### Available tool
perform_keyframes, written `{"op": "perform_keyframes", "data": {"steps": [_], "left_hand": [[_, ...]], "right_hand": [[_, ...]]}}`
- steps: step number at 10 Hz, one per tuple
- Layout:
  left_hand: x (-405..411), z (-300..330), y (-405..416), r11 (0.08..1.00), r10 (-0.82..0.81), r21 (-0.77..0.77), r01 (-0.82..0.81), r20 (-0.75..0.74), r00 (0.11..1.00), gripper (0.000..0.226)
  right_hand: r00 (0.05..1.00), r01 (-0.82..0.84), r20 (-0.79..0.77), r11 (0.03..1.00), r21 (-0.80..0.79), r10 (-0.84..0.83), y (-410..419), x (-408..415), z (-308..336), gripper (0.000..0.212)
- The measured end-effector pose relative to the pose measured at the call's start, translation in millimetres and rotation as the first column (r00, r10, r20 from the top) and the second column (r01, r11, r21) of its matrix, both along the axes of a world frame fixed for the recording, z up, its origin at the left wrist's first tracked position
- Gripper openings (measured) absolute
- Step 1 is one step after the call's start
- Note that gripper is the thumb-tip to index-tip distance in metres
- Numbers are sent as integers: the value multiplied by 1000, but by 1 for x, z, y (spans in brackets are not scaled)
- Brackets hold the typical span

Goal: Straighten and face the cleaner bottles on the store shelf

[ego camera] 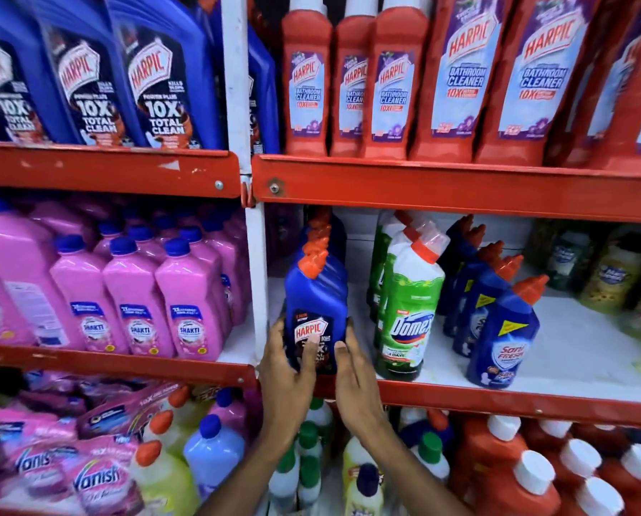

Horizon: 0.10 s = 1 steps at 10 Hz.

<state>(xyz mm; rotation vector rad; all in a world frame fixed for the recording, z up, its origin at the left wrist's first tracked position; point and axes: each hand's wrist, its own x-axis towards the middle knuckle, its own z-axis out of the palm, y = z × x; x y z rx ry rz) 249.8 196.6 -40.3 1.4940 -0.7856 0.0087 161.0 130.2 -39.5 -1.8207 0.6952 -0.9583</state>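
Red metal shelving (442, 186) with chipped paint, white upright post (237, 87), white shelf boards (579, 351), bright store light

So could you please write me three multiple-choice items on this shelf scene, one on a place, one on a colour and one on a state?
1. Where does the green plastic Domex bottle stand?
A. Right of the blue Harpic bottle
B. Top shelf
C. Among the pink bottles

2. What colour is the held bottle's cap?
A. White
B. Orange-red
C. Green

3. How is the blue Harpic bottle held?
A. One hand
B. Untouched
C. Both hands

Answers: 1 A, it stands just right on the same shelf; 2 B, its angled cap is orange-red; 3 C, left hand and right hand clasp its sides.
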Motion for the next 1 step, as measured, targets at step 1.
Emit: {"op": "perform_keyframes", "data": {"steps": [1], "left_hand": [[-6, 2, 5, 997, 75, -2, -75, 132, 988, 56]], "right_hand": [[991, 93, 98, 996, -12, -91, 5, -8, 3, 49]]}}
